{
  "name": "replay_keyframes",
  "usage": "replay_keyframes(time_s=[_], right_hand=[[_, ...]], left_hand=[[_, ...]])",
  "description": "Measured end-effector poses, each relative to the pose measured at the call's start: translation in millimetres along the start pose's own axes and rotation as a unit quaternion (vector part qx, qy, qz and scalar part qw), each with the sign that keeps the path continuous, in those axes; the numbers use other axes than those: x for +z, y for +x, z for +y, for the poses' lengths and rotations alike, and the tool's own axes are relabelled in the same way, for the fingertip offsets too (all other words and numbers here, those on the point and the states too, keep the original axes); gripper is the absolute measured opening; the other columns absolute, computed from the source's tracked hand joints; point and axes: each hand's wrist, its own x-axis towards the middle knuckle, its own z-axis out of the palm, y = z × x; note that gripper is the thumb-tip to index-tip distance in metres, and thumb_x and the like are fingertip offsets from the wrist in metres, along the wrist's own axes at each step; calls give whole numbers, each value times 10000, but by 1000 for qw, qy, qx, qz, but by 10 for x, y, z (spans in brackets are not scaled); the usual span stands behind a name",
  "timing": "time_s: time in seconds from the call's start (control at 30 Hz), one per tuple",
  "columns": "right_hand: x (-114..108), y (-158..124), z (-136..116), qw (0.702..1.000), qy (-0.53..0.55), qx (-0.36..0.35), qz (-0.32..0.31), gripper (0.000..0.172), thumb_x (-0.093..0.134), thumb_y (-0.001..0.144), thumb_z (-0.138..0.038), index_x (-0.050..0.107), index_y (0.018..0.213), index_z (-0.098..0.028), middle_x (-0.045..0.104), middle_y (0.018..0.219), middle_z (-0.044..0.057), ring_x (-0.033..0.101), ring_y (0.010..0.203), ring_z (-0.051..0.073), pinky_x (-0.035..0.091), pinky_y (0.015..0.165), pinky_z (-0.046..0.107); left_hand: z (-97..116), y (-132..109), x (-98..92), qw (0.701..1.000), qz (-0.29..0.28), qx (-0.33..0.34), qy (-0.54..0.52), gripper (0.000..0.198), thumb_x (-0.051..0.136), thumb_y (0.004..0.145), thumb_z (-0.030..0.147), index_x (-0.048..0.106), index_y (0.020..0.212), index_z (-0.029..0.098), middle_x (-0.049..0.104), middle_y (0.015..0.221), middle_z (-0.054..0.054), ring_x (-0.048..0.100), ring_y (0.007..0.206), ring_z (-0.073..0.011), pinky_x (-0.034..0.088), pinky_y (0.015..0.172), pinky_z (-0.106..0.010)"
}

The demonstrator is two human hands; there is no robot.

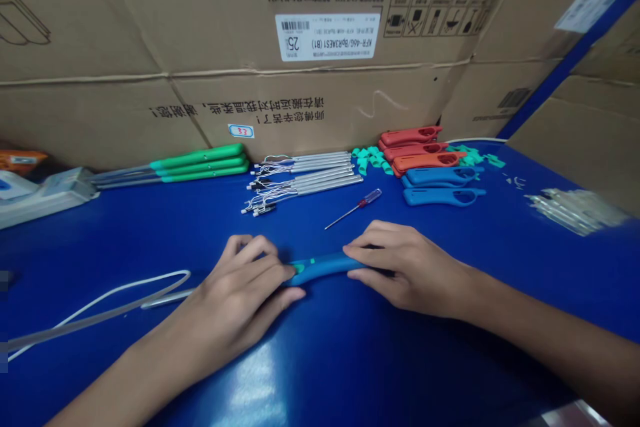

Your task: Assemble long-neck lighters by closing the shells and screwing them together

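Note:
Both of my hands grip a blue lighter handle (327, 265) held level over the blue table. My left hand (245, 290) wraps its left end, fingers curled beside a small green part (299, 269) set in the handle. My right hand (405, 267) pinches the right end between thumb and fingers. Out from behind my left wrist comes a silver metal tube (167, 298); whether it joins the handle is hidden. Beyond the hands lies a screwdriver (354, 208) with a clear and red grip.
Green-handled lighters (205, 163), silver tubes with white wires (320, 177), teal pieces (373, 161), orange-red handles (413, 147) and blue handles (440, 196) line the cardboard wall (200, 27). A white cable (115, 290) lies left, a power strip (50, 197) behind it, bagged parts (577, 210) right.

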Motion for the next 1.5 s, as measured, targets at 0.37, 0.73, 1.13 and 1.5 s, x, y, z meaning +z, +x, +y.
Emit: replay_keyframes(time_s=[0.37, 0.73, 1.13, 1.5], right_hand=[[-12, 5, -7, 1000, -3, 0, -15, 167, 583, 921, -226, 695, 1023, -157, 711, 987, 73, 608, 892, 197, 510, 810, 352], [-90, 0, 33, 993, 9, -31, 110, 181, 615, 898, -197, 681, 1048, -123, 720, 923, 90, 629, 836, 197, 530, 753, 332], [-105, 12, 31, 994, 25, -27, 106, 179, 614, 892, -202, 684, 1046, -146, 722, 898, 81, 635, 806, 192, 539, 738, 336], [-119, 4, 11, 998, 37, 1, 55, 152, 610, 881, -192, 675, 1012, -153, 704, 922, 69, 618, 840, 179, 513, 775, 313]], left_hand=[[28, 18, 65, 999, 47, 7, -2, 102, 536, 936, 157, 636, 917, 155, 609, 707, -17, 516, 756, -182, 380, 762, -379], [-228, -36, -136, 989, 99, -1, 107, 312, 656, 861, 251, 583, 1141, 133, 677, 1000, -113, 615, 880, -246, 448, 770, -405], [-267, -40, -159, 983, 84, 25, 161, 112, 561, 906, 168, 649, 975, 156, 708, 793, -56, 641, 792, -240, 400, 749, -431], [-198, 4, -153, 975, 123, 69, 171, 92, 581, 878, 123, 629, 951, 151, 720, 770, -57, 661, 734, -230, 435, 753, -442]])
